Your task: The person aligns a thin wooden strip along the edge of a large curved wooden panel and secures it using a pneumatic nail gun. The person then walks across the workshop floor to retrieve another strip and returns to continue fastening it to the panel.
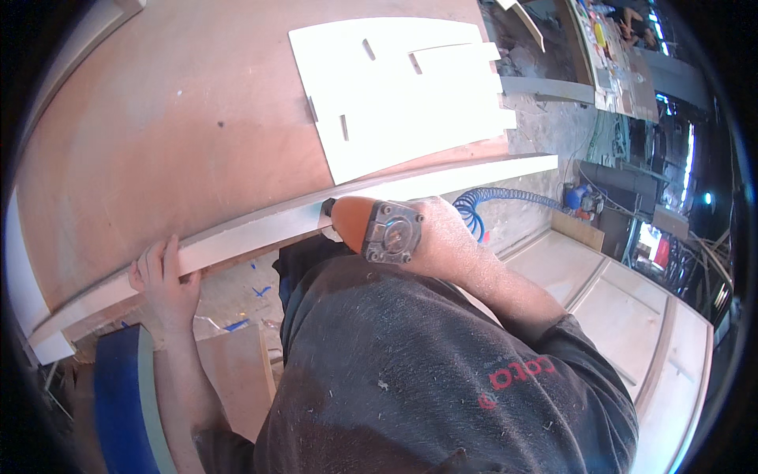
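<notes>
An air nail gun (373, 229), orange with a grey cap, is held in my right hand (438, 238). Its dark nose is at the front face of a long pale wooden strip (245, 233) running along the near edge of the worktable (197, 134). My right fingers are mostly hidden behind the tool's cap. Farther left, my left hand (170, 280) is closed over the same strip, fingers on its top edge and thumb on the near side. A white panel (403, 99) with small slots and notched ends lies flat on the table, just beyond the strip.
A coiled blue air hose (505, 193) runs right toward a blue machine (580, 197). Pale cabinet panels (624, 308) stand at the right. A blue curved piece (125, 403) is below my left arm. Across the room, a person (636, 28) is by a cluttered table (620, 79).
</notes>
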### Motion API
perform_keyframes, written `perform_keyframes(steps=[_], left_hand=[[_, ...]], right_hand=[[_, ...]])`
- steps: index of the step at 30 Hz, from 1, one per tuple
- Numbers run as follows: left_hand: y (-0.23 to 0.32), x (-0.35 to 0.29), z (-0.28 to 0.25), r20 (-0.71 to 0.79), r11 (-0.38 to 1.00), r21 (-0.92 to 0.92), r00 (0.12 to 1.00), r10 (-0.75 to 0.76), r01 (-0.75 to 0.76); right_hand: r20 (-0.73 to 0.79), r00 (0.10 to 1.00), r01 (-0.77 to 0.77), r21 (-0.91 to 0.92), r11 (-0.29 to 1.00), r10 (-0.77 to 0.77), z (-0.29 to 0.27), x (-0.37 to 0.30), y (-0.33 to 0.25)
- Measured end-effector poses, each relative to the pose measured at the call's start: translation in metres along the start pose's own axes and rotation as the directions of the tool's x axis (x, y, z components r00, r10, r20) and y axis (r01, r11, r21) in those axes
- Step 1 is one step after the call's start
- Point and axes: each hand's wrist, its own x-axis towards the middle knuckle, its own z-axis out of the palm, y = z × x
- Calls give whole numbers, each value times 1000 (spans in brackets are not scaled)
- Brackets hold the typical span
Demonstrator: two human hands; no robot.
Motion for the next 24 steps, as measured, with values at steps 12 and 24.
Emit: perform_keyframes(steps=[12,24], left_hand=[[15,17,16,-121,968,-219,988,96,-120],[152,62,38,-180,969,-215,981,78,-117]], right_hand=[[-211,977,27,85,996,-8,11,-26,54],[-378,923,92,56,994,-64,-15,-34,160]])
